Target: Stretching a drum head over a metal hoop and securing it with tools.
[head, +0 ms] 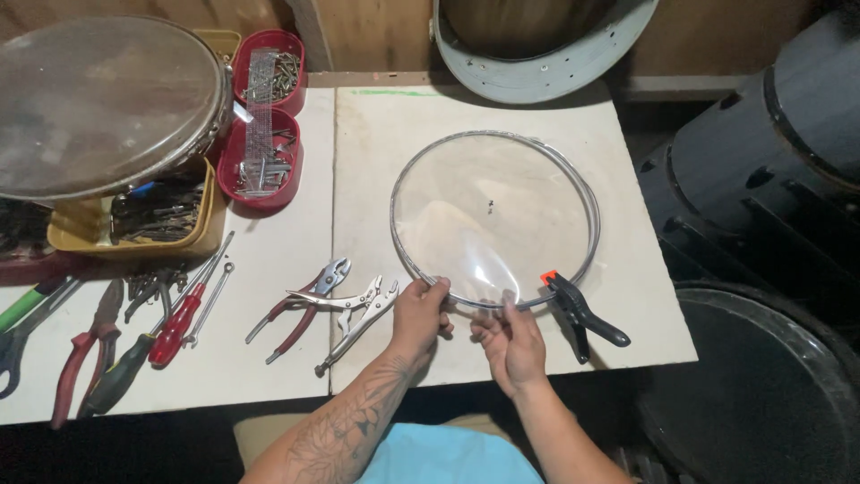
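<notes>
My left hand (419, 315) and right hand (512, 345) pinch the near rim of the clear drumhead (494, 220), which lies flat on my pale table (376, 134). A black clamp (580, 309) grips its edge. Pliers (309, 305) lie left; red trays (264, 134) and a grey hoop (546, 72) sit beyond.

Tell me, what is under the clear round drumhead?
Through the clear drumhead the white tabletop shows, with a small dark speck. Near the hands, glare hides part of it.
</notes>
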